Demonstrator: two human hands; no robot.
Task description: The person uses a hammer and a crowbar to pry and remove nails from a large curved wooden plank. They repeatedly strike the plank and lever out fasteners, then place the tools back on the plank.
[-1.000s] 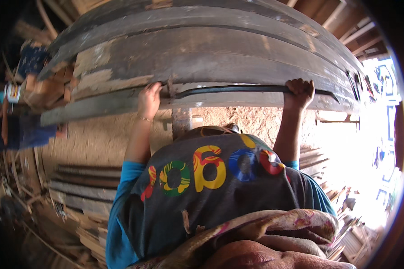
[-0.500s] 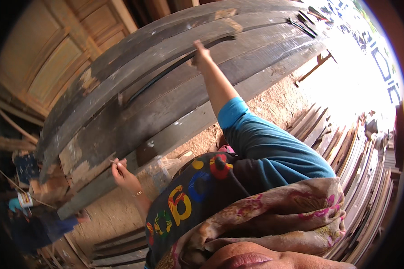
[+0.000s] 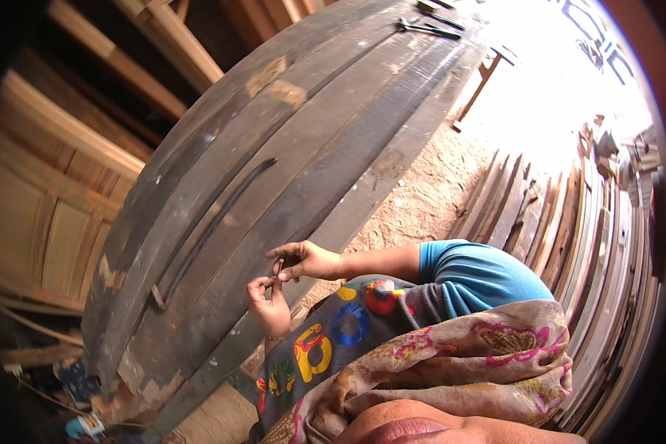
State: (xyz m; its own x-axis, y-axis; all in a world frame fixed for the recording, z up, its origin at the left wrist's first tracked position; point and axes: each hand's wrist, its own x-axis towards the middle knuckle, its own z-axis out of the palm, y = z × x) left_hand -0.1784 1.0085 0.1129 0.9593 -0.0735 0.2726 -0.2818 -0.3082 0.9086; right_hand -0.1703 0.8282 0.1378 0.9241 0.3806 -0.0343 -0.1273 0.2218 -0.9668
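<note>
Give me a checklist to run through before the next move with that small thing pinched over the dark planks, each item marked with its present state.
1. Small thin dark piece, perhaps a nail, pinched by both hands: ok; the right hand and left hand meet on it.
2. What the piece is exactly: cannot tell, too small.
3. Hands over the wide, dark, weathered wooden planks: ok.
4. Long thin dark curved strip lying on the planks: ok, left of the hands, untouched.
5. Dark metal tools at the planks' far end: not ok, out of easy reach.
6. Stack of pale boards on edge to the right: ok, apart from the hands.
</note>
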